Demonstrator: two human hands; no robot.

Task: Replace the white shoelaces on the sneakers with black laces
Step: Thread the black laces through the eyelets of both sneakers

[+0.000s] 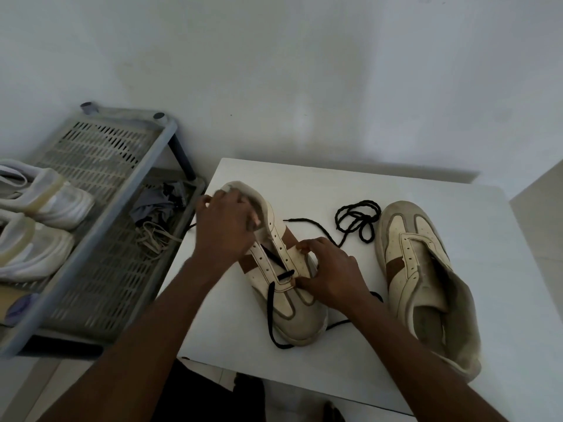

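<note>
A cream sneaker with brown patches lies on the white table, toe toward me. A black lace runs through its lowest eyelets and trails off the toe. My left hand grips the sneaker's collar and tongue at the far end. My right hand pinches the right eyelet flap near the lowest eyelet. A second cream sneaker lies unlaced to the right. Between the sneakers, a second black lace sits in a loose coil.
A grey slatted shoe rack stands left of the table, with two white shoes on its upper shelf. White laces and a grey cloth lie on the lower shelf. A white wall rises behind.
</note>
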